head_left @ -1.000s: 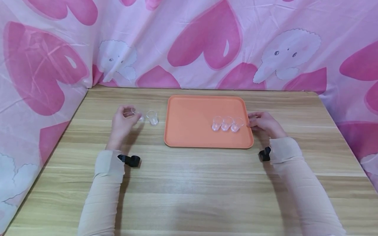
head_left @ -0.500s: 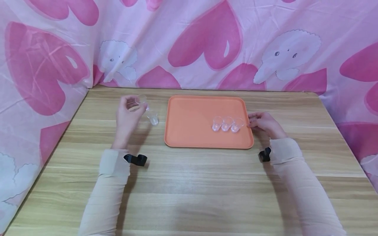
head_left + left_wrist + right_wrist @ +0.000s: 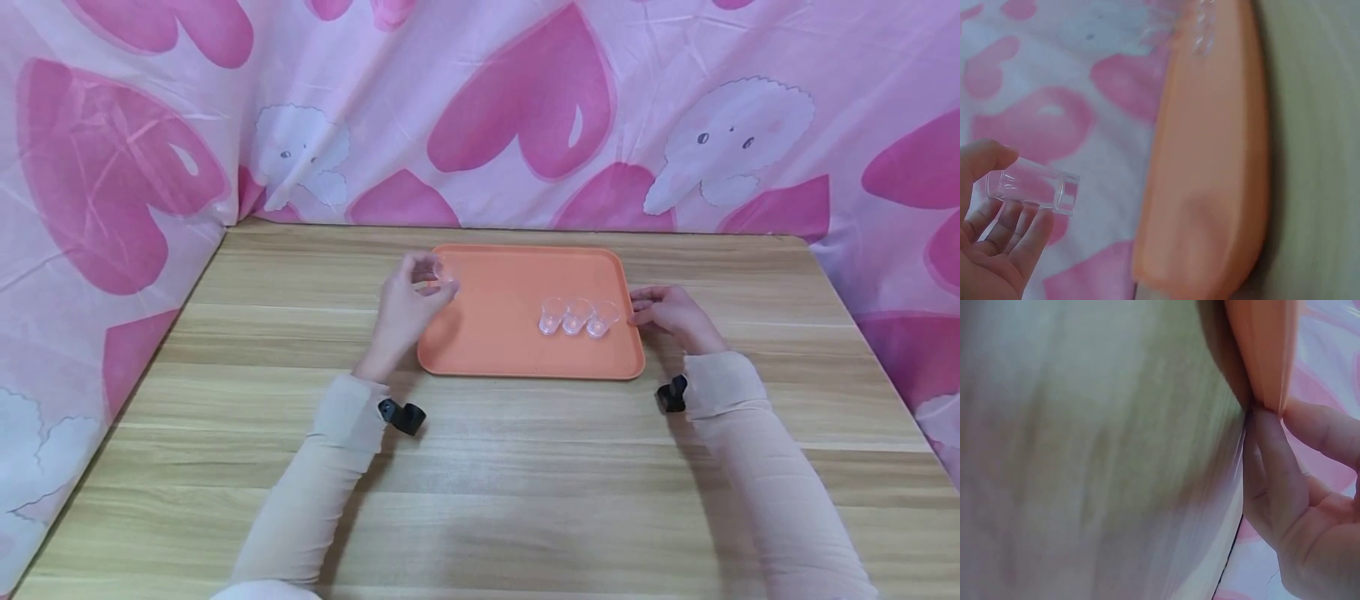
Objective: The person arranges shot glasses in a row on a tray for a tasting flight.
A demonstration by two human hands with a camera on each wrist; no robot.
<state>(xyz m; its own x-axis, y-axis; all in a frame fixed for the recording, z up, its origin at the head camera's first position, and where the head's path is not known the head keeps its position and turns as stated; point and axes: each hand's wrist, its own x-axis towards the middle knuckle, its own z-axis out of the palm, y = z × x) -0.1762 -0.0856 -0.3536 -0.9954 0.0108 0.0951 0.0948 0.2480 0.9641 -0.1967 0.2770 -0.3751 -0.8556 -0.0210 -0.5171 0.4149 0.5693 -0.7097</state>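
Observation:
A small clear shot glass (image 3: 1035,184) is held between the thumb and fingers of my left hand (image 3: 412,304), above the left edge of the orange tray (image 3: 495,350). Its base points down toward the tray, and a gap separates them in the left wrist view. Three similar shot glasses (image 3: 577,318) stand in a row on the right part of the tray. At the tray's right edge, my right hand (image 3: 675,315) pinches the rim, thumb on one side and fingers on the other, as the right wrist view shows.
The tray lies on a wood-grain table (image 3: 495,475). Behind the table and along its sides hangs a pink curtain (image 3: 390,108) printed with hearts. A black wrist camera (image 3: 402,415) sits on the left cuff, another camera (image 3: 672,394) on the right.
My left hand has lifted a shot glass off the table and carried it right, over the tray's edge. Another glass left of the tray is now out of sight. My right hand stays put.

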